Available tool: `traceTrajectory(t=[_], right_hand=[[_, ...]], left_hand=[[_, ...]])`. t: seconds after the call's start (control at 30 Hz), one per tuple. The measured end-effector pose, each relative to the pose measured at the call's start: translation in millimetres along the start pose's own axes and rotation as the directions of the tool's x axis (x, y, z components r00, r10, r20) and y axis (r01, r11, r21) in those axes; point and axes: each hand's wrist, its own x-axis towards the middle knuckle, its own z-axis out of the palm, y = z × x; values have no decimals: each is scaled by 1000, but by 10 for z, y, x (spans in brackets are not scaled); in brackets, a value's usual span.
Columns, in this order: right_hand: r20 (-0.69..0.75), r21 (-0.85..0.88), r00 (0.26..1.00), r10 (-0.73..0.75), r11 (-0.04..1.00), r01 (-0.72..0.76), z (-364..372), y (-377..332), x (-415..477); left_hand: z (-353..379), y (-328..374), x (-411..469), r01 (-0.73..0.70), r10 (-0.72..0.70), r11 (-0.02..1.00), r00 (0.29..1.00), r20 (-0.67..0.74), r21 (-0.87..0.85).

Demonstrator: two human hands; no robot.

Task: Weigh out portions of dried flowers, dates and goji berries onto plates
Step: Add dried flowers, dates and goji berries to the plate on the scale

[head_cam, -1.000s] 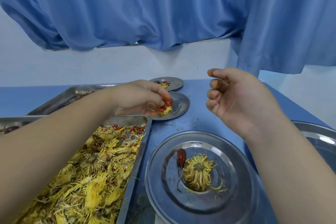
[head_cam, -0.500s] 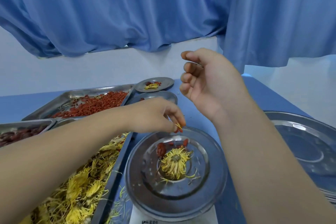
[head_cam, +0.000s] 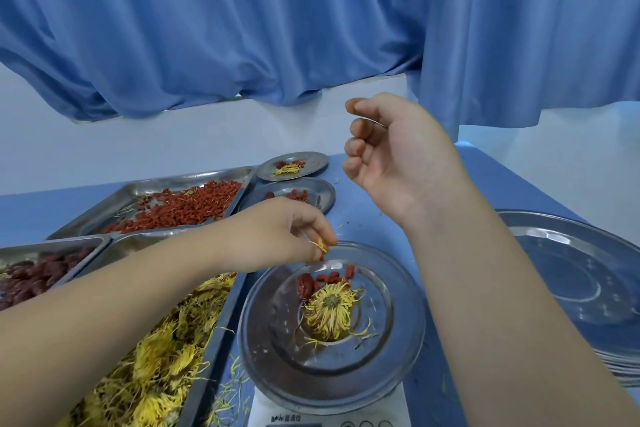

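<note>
A round steel plate (head_cam: 398, 350) sits on a white scale (head_cam: 329, 416) at the front. It holds a dried yellow flower (head_cam: 329, 314), one date (head_cam: 304, 286) and a few goji berries (head_cam: 334, 276). My left hand (head_cam: 287, 236) hovers over the plate's far-left rim and pinches goji berries and a bit of yellow petal in its fingertips. My right hand (head_cam: 398, 156) is raised above the table, fingers loosely curled, holding nothing.
Steel trays at left hold goji berries (head_cam: 183, 204), dates (head_cam: 31, 274) and dried flowers (head_cam: 156, 364). Two filled small plates (head_cam: 311, 163) (head_cam: 325, 194) stand at the back. A stack of bare plates (head_cam: 581, 284) lies at the right. Blue curtains hang behind.
My left hand came from the far small plate to the plate on the scale, and goji berries now lie on that plate. The right hand stayed raised.
</note>
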Motion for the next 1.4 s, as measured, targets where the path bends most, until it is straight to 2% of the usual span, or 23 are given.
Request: traceTrajectory(t=[0.23, 0.4, 0.5, 0.6, 0.73, 0.8, 0.87, 0.97, 1.07, 1.17, 1.27, 1.33, 1.4], right_hand=[[-27, 16, 999, -18, 1000, 19, -12, -48, -22], [-45, -18, 998, -35, 999, 35, -21, -76, -38], [-61, -21, 997, -50, 999, 48, -46, -110, -39], [-65, -40, 996, -63, 997, 60, -53, -132, -48], [-36, -89, 996, -79, 993, 76, -16, -132, -74], [-14, -152, 995, -100, 984, 97, 4, -136, -84], [9, -275, 992, -129, 953, 127, 13, -151, -95], [52, -514, 988, -148, 844, 153, -6, -163, -100], [107, -669, 989, -104, 728, 149, -66, -157, -108], [171, -821, 985, -31, 548, 160, -153, -167, -144], [209, -922, 977, 32, 339, 186, -181, -175, -210], [214, -920, 975, -59, 322, 222, -137, -198, -262], [215, -888, 956, -201, 367, 277, -73, -260, -339]], left_hand=[[29, 69, -52, -4, -16, 992, 987, -158, -129], [54, 115, -150, 58, -65, 983, 997, -38, -176], [76, 115, -232, 76, -85, 970, 996, -32, -229], [94, 148, -304, 75, -105, 959, 990, -96, -273], [148, 256, -420, 25, -99, 962, 961, -259, -273], [212, 296, -521, -13, -82, 959, 943, -323, -283], [313, 299, -637, -68, -84, 925, 923, -375, -374], [482, 235, -771, -142, -165, 755, 904, -395, -640], [566, 108, -842, -160, -203, 454, 939, -277, -877], [581, 4, -898, -201, -145, 143, 964, -221, -969], [573, -42, -936, -229, -156, 41, 960, -233, -972], [551, -54, -954, -259, -192, 11, 947, -256, -966], [520, -54, -980, -287, -223, -27, 936, -274, -958]])
